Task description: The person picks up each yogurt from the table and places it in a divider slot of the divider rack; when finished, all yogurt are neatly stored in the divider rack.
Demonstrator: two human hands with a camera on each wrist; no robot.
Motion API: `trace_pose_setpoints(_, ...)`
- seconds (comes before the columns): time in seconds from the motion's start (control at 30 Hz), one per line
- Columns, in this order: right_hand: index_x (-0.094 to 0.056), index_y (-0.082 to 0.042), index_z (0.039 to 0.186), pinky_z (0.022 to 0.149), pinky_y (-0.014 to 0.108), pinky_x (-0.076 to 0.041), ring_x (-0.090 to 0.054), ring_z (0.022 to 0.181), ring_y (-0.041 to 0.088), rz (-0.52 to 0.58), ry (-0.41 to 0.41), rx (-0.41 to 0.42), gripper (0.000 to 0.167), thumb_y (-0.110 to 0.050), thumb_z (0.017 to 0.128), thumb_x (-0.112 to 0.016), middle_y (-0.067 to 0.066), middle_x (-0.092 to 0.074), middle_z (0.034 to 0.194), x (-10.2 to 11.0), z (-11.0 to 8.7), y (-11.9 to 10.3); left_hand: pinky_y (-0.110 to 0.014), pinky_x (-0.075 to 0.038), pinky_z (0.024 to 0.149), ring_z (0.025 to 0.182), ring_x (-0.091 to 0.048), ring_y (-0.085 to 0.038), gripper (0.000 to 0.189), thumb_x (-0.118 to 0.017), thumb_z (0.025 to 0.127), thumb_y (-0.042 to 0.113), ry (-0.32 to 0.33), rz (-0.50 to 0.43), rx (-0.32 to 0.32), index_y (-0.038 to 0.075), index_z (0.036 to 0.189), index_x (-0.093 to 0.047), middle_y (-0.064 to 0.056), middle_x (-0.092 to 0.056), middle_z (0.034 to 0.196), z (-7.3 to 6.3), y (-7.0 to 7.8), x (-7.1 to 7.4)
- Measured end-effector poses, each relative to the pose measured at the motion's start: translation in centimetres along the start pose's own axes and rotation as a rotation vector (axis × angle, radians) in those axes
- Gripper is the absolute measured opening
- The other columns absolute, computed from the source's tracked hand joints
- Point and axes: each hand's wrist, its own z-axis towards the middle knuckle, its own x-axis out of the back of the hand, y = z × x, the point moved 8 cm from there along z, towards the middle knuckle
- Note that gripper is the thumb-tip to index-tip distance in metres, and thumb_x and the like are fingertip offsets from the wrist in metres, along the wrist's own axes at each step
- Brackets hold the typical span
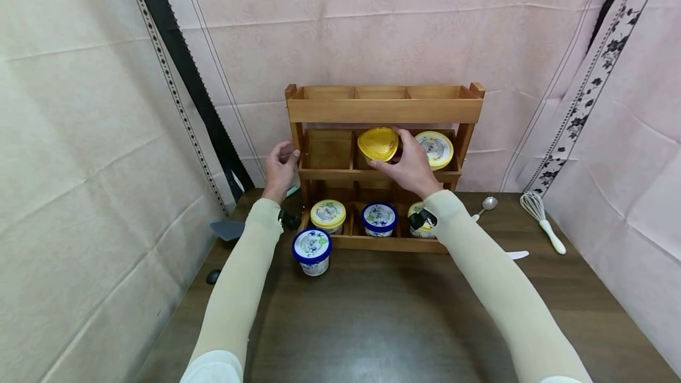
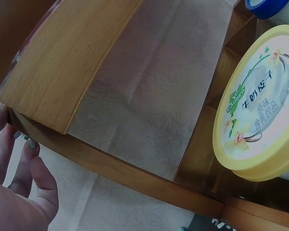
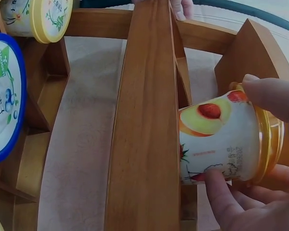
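A wooden three-tier rack (image 1: 383, 112) stands at the back of the table. My right hand (image 1: 408, 165) grips a fruit-printed cup with a clear yellow lid (image 1: 378, 143) by its sides, at the middle compartment of the middle tier. In the right wrist view, peach and strawberry pictures show on this cup (image 3: 216, 137), behind a wooden rail. At the rack's left side, my left hand (image 1: 281, 169) holds the edge of the upright between thumb and finger. Right of the gripped cup sits a yellow-lidded tub (image 1: 435, 149). The left compartment beside it holds nothing.
On the bottom tier are a yellow-lidded tub (image 1: 328, 215), a blue-lidded tub (image 1: 379, 218) and another yellow-lidded tub, partly behind my right wrist. Another blue-lidded tub (image 1: 312, 251) stands before the rack. A whisk (image 1: 542, 220) and spoon (image 1: 485, 206) lie right; a grey spatula (image 1: 227, 230) left.
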Motion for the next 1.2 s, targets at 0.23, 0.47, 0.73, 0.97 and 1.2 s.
trace_pose_setpoints(0.23,-0.03,-0.016,0.167,0.124,0.058,-0.035,-0.041,0.149,0.039,-0.085,-0.037,-0.033,0.098,-0.051,0.091,-0.081,0.015,-0.045,0.163,-0.2,0.2,0.1,-0.039,-0.053,0.098,0.122,-0.061,-0.023,0.036,-0.067,0.106,0.032,0.002,-0.003,0.001,0.023,0.141,-0.064,-0.007,-0.066,0.138,-0.1,0.0,0.0)
trace_pose_setpoints(0.47,-0.033,-0.014,0.166,0.117,0.056,-0.045,-0.047,0.142,0.039,-0.095,-0.04,-0.013,0.096,-0.05,0.091,-0.081,0.018,-0.048,0.157,0.2,0.1,-0.2,-0.038,-0.053,0.098,0.12,-0.06,-0.021,0.036,-0.067,0.106,0.032,-0.005,-0.005,0.003,0.022,0.14,-0.064,-0.005,-0.066,0.137,-0.1,-0.1,0.0)
trace_pose_setpoints(0.73,-0.037,-0.014,0.164,0.112,0.047,-0.053,-0.044,0.15,0.034,-0.019,-0.013,0.02,0.093,-0.048,0.09,-0.083,0.013,-0.042,0.164,1.2,-0.8,-1.1,-0.04,-0.051,0.103,0.122,-0.059,-0.023,0.037,-0.067,0.106,0.033,-0.004,0.0,-0.01,0.021,0.141,-0.064,-0.007,-0.066,0.138,0.0,0.0,-0.2)
trace_pose_setpoints(0.97,-0.042,-0.013,0.161,0.114,0.049,-0.051,-0.044,0.151,0.033,0.023,0.013,0.076,0.087,-0.041,0.091,-0.085,0.01,-0.045,0.163,2.1,-2.4,-2.7,-0.041,-0.052,0.104,0.122,-0.059,-0.023,0.035,-0.066,0.107,0.03,-0.009,-0.01,-0.019,0.021,0.141,-0.063,-0.007,-0.065,0.137,0.1,0.1,-0.2)
trace_pose_setpoints(1.2,-0.046,-0.008,0.157,0.111,0.05,-0.053,-0.049,0.146,0.034,0.05,0.011,0.132,0.085,-0.04,0.089,-0.086,0.011,-0.049,0.158,2.0,-3.9,-4.4,-0.038,-0.052,0.101,0.124,-0.059,-0.023,0.037,-0.066,0.106,0.033,-0.006,-0.009,-0.006,0.022,0.141,-0.063,-0.007,-0.065,0.139,0.0,0.0,-0.1)
